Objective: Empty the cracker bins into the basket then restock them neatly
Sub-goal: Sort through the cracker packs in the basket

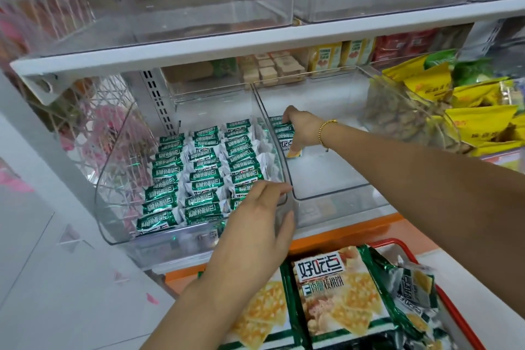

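Two clear plastic bins stand side by side on the shelf. The left bin (pixel 119 207) holds three tidy rows of small green-and-white cracker packs (pixel 199 167). The right bin (pixel 335 176) is nearly bare, with a short stack of the same packs (pixel 279 129) at its back left corner. My right hand (pixel 302 129) reaches into that bin and is closed on the stack. My left hand (pixel 261 216) rests on the front rim where the two bins meet, fingers curled over the edge. Below, a red-rimmed basket (pixel 403 250) holds large cracker bags (pixel 338 295).
A white shelf board (pixel 255 40) with clear bins above overhangs the work area. Yellow snack bags (pixel 480 119) and a bin of small brown snacks (pixel 403 119) sit to the right. Boxed goods line the shelf's back. An orange ledge (pixel 341 236) runs under the bins.
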{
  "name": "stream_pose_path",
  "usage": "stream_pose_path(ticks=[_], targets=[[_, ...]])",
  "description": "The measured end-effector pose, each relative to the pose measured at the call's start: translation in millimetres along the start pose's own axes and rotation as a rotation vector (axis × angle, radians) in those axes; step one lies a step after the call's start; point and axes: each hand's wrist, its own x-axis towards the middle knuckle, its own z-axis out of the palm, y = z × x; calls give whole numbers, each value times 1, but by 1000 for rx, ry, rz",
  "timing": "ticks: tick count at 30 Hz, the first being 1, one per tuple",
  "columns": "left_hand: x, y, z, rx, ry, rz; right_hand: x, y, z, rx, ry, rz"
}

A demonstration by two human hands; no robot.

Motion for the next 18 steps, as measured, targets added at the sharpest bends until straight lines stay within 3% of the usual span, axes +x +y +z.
stream_pose_path(ticks=[6, 10, 12, 16, 18], targets=[[-12, 7, -4, 30, 47, 15, -34, 6, -20, 240, 145, 8], [-26, 13, -2, 24, 62, 73, -104, 13, -35, 264, 279, -117], [-37, 21, 3, 15, 11, 93, -152, 15, -40, 233, 207, -152], [-63, 37, 26, 19, -143, 143, -232, 39, -40, 206, -138, -134], [-79, 41, 43, 21, -230, 152, -254, 60, -27, 221, -174, -97]])
